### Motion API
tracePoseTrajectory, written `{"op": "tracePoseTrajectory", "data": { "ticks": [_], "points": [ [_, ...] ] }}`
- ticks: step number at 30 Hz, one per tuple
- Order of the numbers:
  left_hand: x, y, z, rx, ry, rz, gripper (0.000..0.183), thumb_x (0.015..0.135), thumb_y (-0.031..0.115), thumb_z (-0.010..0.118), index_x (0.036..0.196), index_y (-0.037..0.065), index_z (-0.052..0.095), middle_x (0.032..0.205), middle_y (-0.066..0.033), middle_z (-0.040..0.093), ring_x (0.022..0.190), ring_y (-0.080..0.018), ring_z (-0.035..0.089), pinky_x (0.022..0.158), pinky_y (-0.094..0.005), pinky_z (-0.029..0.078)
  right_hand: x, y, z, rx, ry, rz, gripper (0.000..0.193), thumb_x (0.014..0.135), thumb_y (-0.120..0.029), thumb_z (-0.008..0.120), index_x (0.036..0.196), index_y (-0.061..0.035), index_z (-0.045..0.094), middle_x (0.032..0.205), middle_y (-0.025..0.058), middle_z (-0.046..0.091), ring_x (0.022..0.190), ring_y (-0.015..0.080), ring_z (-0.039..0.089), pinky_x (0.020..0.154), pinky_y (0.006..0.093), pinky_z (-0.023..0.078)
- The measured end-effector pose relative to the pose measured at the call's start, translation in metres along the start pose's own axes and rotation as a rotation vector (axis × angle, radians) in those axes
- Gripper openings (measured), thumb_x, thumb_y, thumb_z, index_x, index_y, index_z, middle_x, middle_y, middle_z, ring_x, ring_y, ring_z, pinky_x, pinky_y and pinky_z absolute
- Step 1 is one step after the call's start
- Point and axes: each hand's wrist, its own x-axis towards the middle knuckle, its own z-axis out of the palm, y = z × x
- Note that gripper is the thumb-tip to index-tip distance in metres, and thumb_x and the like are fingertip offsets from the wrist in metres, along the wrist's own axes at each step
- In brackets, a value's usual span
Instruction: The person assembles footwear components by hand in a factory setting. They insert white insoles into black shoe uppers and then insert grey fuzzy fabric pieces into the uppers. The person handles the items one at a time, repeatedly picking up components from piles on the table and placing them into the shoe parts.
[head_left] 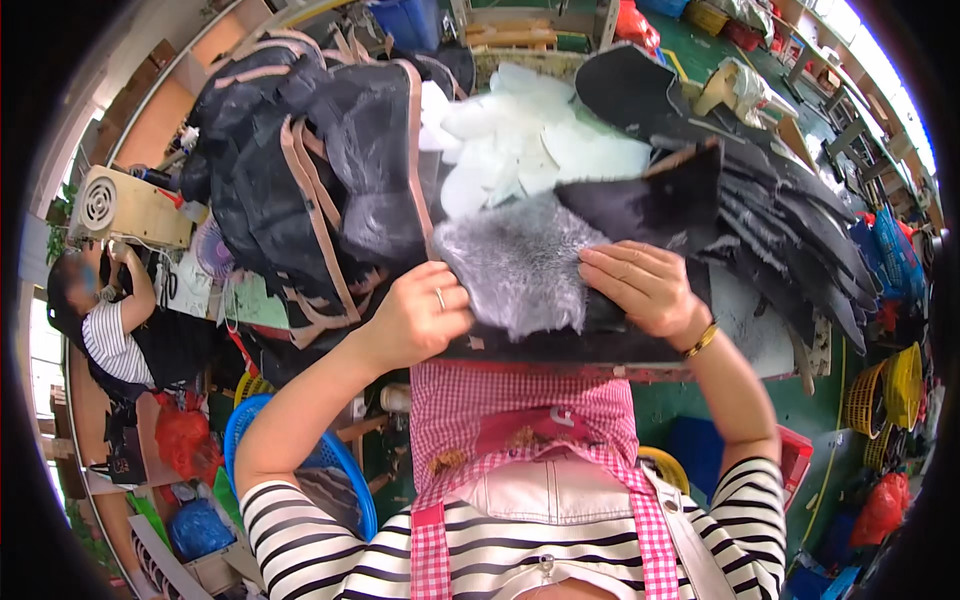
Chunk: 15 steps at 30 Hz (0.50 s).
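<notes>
Your left hand (422, 312) is closed, fingers curled in, at the left edge of the fur (515, 265), and has hold of it there; a ring (440, 298) shows on one finger. Your right hand (645, 288) lies with its fingers together and nearly straight over the fur's right edge. Its thumb is hidden, so you cannot tell whether it pinches the fur or only rests on it. A bracelet (702, 340) circles that wrist.

The fur is grey, with a ragged lower edge, and sits between your two hands, over the near side of the desk (745, 325) and just above your pink checked apron (525, 405).

Just beyond the fur lie white sheets (545, 140), overlapping one another. A dark piece (650, 205) reaches the fur's upper right corner. To your right is a fanned black stack (800, 225); to your left, a heap of black panels (270, 180) with tan strips (415, 150).

Below the desk, a blue basket (242, 425) is partly behind your left arm. Farther left, a co-worker (120, 335) in stripes reaches toward a beige machine (130, 210), near a small fan (213, 248).
</notes>
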Motion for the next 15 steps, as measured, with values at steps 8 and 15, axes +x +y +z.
{"op": "tracePoseTrajectory", "data": {
  "ticks": [8,15],
  "points": [
    [-0.053,0.064,0.074,0.032,-0.051,0.031,0.013,0.064,0.013,0.06,0.075,0.005,0.063,0.078,-0.0029,0.058,0.077,-0.0196,0.058,0.07,-0.032,0.049,-0.058,-0.04,0.019,0.208,-0.44,0.259,0.045,0.073,-0.005,0.063,0.118,-0.0012,0.06,0.125,0.0146,0.061,0.117,0.0293,0.058,0.102,0.042,0.046],
    [-0.044,0.03,0.059,0.051,-0.112,0.147,0.011,0.064,0.012,0.06,0.074,0.006,0.061,0.076,-0.0032,0.058,0.076,-0.018,0.059,0.071,-0.0308,0.05,-0.058,-0.056,0.035,0.299,-0.371,0.215,0.044,0.072,-0.004,0.066,0.116,-0.0015,0.062,0.122,0.013,0.063,0.117,0.0288,0.059,0.102,0.0425,0.046]
  ]
}}
